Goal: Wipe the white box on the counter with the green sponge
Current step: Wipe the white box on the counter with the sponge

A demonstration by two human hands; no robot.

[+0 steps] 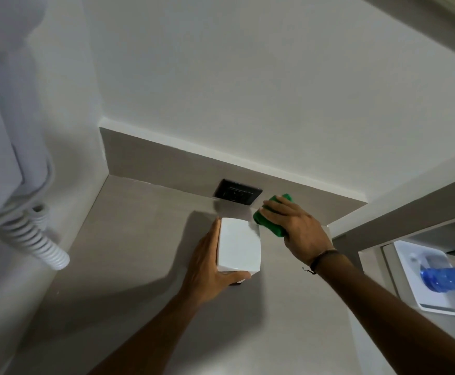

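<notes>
The white box (239, 243) stands on the grey counter (129, 239) near the back wall. My left hand (207, 266) grips it from the left side, thumb curled around its near bottom corner. My right hand (296, 228) presses the green sponge (268, 221) against the box's upper right edge, fingers spread flat over the sponge. A dark cord bracelet sits on my right wrist.
A black wall socket (237, 194) sits in the backsplash just behind the box. A white wall hairdryer with coiled hose (45, 239) hangs at left. At right, a white tray (434, 293) holds a blue plastic bottle (448, 277).
</notes>
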